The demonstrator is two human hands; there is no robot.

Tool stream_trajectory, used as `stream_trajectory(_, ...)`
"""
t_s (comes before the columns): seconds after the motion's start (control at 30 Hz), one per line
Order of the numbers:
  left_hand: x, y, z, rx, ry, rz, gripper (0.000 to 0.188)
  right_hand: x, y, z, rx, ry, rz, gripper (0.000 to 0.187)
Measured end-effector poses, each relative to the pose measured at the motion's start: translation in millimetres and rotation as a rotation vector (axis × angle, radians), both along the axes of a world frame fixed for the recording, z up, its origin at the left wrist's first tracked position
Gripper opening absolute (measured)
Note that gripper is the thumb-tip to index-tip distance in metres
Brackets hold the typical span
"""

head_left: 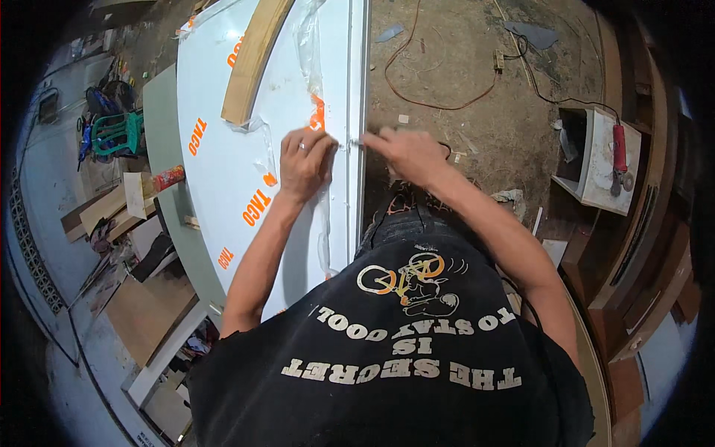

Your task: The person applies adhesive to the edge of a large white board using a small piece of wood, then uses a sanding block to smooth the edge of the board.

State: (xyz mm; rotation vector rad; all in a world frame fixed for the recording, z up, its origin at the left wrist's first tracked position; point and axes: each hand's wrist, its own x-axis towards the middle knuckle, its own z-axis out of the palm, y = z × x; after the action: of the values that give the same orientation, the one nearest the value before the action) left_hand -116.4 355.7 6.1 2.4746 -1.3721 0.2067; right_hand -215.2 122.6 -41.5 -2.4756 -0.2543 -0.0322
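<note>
Brown floor [450,52] shows at one o'clock. The white panel [238,160] lies at ten o'clock. By its long edge, the left hand [303,165] bends its fingers; the right hand [410,154] is blurry. I can't tell if they grip anything.

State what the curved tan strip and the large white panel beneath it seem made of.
The curved tan strip: probably wood, bare and matte, judging by its streaked yellowish surface. The large white panel: perhaps laminate-faced board, slightly glossy, from its smooth, even face. The wrinkled clear film on it looks like thin plastic, given its creases and glints.
</note>
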Motion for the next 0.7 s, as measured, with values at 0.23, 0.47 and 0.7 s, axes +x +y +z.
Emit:
stream_trajectory(0.23, -18.8, 17.5, 5.5, -0.140, 0.133, 0.178, 0.019, -34.3, -50.5, 38.0, 0.206, -0.023, -0.070, 0.039)
stream_trajectory(0.47, -23.2, -31.0, 10.6, -0.493, 0.528, 0.506, 0.008, -42.1, -68.8, 29.6, 0.853, 0.211, -0.367, 0.028)
stream_trajectory(0.7, -17.0, -68.2, -1.3, -0.784, 0.796, 0.728, 0.016, -24.4, -89.1, 36.2, 1.260, 0.488, -0.432, 0.030)
